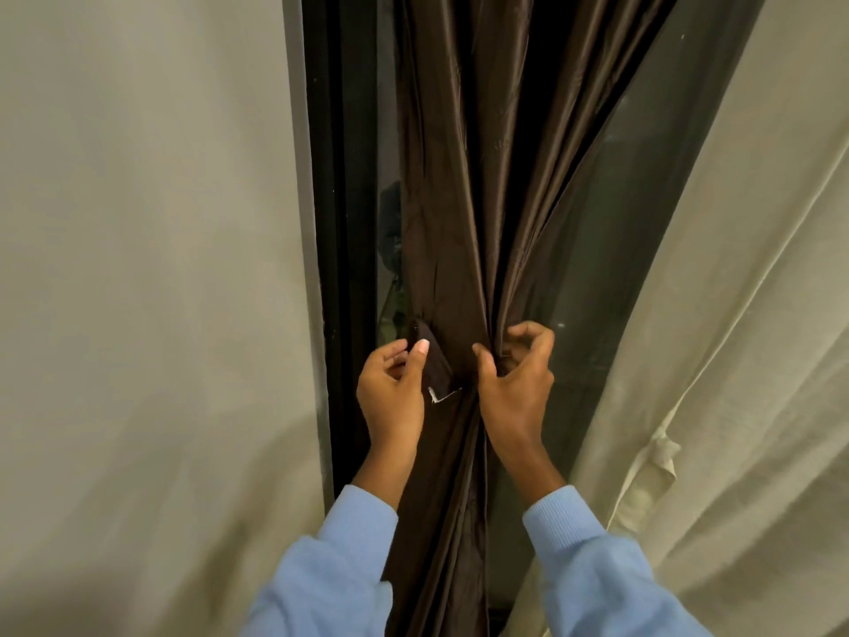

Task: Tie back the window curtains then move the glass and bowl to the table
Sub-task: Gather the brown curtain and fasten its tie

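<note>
The left hand [390, 397] pinches the end of a dark tie-back band [436, 367] between its thumb and curled fingers. Just beside it, the right hand [517, 383] has its fingers curled into the bunched folds, with the thumb pressing the cloth. Both work on the brown curtain [459, 200], gathered into 1 rope in front of the window [615, 268]. The satin looks light, limp and slippery, so it is probably best gripped at this narrow waist with the band pulled snug. The glass and bowl are not in view.
</note>
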Demonstrator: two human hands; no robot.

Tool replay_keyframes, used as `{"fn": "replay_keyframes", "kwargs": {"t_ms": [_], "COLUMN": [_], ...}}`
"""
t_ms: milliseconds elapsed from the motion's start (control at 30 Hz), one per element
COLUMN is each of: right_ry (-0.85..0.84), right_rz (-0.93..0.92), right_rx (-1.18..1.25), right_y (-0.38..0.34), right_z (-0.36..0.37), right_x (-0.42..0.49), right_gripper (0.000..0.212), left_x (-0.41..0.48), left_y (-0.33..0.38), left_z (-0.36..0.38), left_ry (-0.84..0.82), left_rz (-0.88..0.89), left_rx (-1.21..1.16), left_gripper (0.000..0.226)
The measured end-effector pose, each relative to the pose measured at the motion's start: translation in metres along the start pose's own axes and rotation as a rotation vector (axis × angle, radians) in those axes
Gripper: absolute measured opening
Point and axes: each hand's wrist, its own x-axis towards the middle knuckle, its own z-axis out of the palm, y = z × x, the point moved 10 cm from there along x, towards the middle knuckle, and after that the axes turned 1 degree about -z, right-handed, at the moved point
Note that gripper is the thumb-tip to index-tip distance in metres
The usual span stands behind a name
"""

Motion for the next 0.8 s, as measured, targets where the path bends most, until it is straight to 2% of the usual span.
{"fn": "replay_keyframes", "kwargs": {"t_ms": [100,200,267,367,433,500,567,700,800], "right_ry": [0.007,-0.041,-0.055,-0.104,-0.123,-0.13,-0.133,-0.151,-0.173], "right_rz": [-0.063,-0.131,-0.153,-0.121,-0.112,-0.075,0.015,0.05,0.078], "right_rx": [-0.032,-0.08,-0.099,-0.019,0.066,0.134,0.18,0.184,0.22], "right_y": [-0.002,-0.003,-0.005,-0.002,-0.001,0.005,0.015,0.021,0.021], "right_z": [-0.002,0.003,0.004,0.007,0.007,0.005,0.005,0.006,0.006], "right_x": [-0.002,-0.004,-0.004,-0.003,-0.004,-0.008,-0.011,-0.014,-0.015], "right_gripper": [0.028,0.022,0.021,0.026,0.028,0.023,0.014,0.014,0.01], "left_x": [0.0,-0.009,-0.015,-0.029,-0.043,-0.055,-0.059,-0.048,-0.041], "left_y": [-0.013,-0.015,-0.019,-0.01,0.0,0.007,0.005,-0.008,-0.012], "left_z": [0.013,0.019,0.026,0.056,0.074,0.085,0.088,0.079,0.076], "left_ry": [-0.132,-0.164,-0.194,-0.446,-0.607,-0.703,-0.723,-0.587,-0.534], "left_rz": [-0.167,-0.251,-0.355,-0.521,-0.584,-0.582,-0.549,-0.509,-0.495], "left_rx": [-0.056,-0.099,-0.233,-0.534,-0.621,-0.557,-0.406,-0.143,-0.108], "left_gripper": [0.011,0.01,0.009,0.021,0.026,0.026,0.029,0.038,0.04]}}
